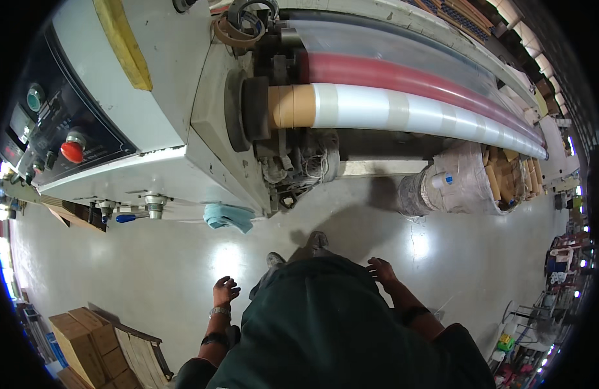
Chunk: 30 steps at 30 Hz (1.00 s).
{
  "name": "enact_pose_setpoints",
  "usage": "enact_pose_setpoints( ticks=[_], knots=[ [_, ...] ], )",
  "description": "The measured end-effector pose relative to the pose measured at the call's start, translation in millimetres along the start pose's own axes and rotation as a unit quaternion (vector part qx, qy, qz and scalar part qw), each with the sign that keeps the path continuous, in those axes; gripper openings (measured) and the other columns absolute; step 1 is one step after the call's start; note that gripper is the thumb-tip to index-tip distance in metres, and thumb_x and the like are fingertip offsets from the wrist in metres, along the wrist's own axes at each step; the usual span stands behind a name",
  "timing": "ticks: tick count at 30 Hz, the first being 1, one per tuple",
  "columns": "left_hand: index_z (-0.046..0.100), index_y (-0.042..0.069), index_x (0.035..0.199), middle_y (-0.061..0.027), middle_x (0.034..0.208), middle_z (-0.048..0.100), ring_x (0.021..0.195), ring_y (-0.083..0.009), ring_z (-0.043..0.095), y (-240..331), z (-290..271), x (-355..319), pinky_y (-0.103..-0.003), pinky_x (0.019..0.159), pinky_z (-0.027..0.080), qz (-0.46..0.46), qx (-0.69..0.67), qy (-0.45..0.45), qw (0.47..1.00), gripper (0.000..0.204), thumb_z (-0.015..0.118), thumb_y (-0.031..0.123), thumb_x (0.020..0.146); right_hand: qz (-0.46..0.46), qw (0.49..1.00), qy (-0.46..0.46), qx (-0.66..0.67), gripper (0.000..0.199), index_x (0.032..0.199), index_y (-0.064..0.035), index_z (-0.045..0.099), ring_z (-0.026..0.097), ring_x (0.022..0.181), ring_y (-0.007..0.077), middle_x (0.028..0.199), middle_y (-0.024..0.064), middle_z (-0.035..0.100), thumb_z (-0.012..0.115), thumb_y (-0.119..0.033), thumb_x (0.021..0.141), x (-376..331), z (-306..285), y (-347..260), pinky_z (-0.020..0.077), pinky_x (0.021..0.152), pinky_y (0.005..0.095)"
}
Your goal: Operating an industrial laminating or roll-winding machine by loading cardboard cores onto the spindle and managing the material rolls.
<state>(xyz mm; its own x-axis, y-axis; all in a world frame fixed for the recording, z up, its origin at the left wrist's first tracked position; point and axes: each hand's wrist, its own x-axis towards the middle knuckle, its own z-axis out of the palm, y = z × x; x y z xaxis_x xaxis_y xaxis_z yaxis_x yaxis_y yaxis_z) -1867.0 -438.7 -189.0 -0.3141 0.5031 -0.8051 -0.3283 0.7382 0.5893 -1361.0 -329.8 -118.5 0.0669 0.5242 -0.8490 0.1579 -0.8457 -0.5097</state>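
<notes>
White film roll (416, 113) on cardboard core (292, 106) | long axis runs left to right, far end rightward | my left hand (224, 291), right hand (381, 270): loosely curled, empty, well apart from roll.

film roll (416, 110), blue rag (228, 216), cardboard boxes (85, 337)

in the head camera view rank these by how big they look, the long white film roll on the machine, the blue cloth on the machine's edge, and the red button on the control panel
1. Long white film roll, largest by far.
2. Blue cloth.
3. Red button, smallest.
The fisheye shrinks things toward its rim, so this is looks only.
</notes>
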Motion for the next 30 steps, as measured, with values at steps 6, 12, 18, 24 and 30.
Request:
enact_pose_setpoints(
  ticks=[6, 12, 18, 24, 30],
  knots=[
    [0.045, -0.001, 0.124, -0.0193, 0.100, 0.061, 0.080, -0.0296, 0.065, -15.2, 0.1, -8.1, -0.036, 0.066, 0.054, -0.010, -0.013, 0.010, 1.000, 0.045, 0.055, 0.020, 0.086, 0.003, 1.000, -0.002, -0.016, 0.051, 0.115, 0.0014, 0.050, 0.060, 0.079, 0.0228, 0.096, 0.0159, 0.060, 0.047, -0.042, 0.088, -10.8, -0.2, 7.3, 0.0483, 0.071, 0.0356],
    [0.046, -0.002, 0.121, -0.0142, 0.091, 0.062, 0.070, -0.0237, 0.065, -19.1, 5.7, -9.7, -0.031, 0.058, 0.053, -0.005, -0.059, 0.020, 0.998, 0.040, 0.057, 0.014, 0.085, 0.001, 0.999, -0.004, -0.037, 0.051, 0.117, 0.0012, 0.049, 0.060, 0.081, 0.0235, 0.099, 0.0167, 0.061, 0.047, -0.041, 0.089, -16.4, -4.5, 6.1, 0.0486, 0.072, 0.0352],
    [0.044, -0.001, 0.125, -0.0196, 0.102, 0.061, 0.080, -0.0290, 0.066, -33.0, 8.0, -2.8, -0.035, 0.067, 0.054, -0.004, -0.036, 0.002, 0.999, 0.045, 0.054, 0.020, 0.086, -0.010, 0.999, -0.003, -0.049, 0.053, 0.118, 0.0003, 0.049, 0.059, 0.087, 0.0254, 0.105, 0.0180, 0.059, 0.048, -0.044, 0.088, -16.5, -14.3, 12.0, 0.0479, 0.075, 0.0366],
    [0.047, -0.002, 0.121, -0.0141, 0.091, 0.062, 0.070, -0.0233, 0.065, -35.7, 14.3, -3.4, -0.031, 0.057, 0.053, -0.019, -0.075, 0.005, 0.997, 0.040, 0.057, 0.013, 0.085, -0.002, 0.999, 0.002, -0.045, 0.054, 0.117, 0.0000, 0.049, 0.059, 0.085, 0.0245, 0.105, 0.0172, 0.059, 0.049, -0.045, 0.087, -23.3, -14.6, 12.1, 0.0474, 0.075, 0.0363],
    [0.045, -0.003, 0.122, -0.0174, 0.092, 0.062, 0.069, -0.0253, 0.065, -35.1, 13.2, -0.3, -0.031, 0.054, 0.052, -0.020, -0.075, -0.001, 0.997, 0.043, 0.058, 0.012, 0.084, -0.009, 0.999, 0.008, -0.045, 0.051, 0.113, 0.0010, 0.050, 0.058, 0.077, 0.0218, 0.096, 0.0153, 0.060, 0.049, -0.043, 0.088, -26.2, -10.7, 13.9, 0.0477, 0.069, 0.0351]
  ],
)
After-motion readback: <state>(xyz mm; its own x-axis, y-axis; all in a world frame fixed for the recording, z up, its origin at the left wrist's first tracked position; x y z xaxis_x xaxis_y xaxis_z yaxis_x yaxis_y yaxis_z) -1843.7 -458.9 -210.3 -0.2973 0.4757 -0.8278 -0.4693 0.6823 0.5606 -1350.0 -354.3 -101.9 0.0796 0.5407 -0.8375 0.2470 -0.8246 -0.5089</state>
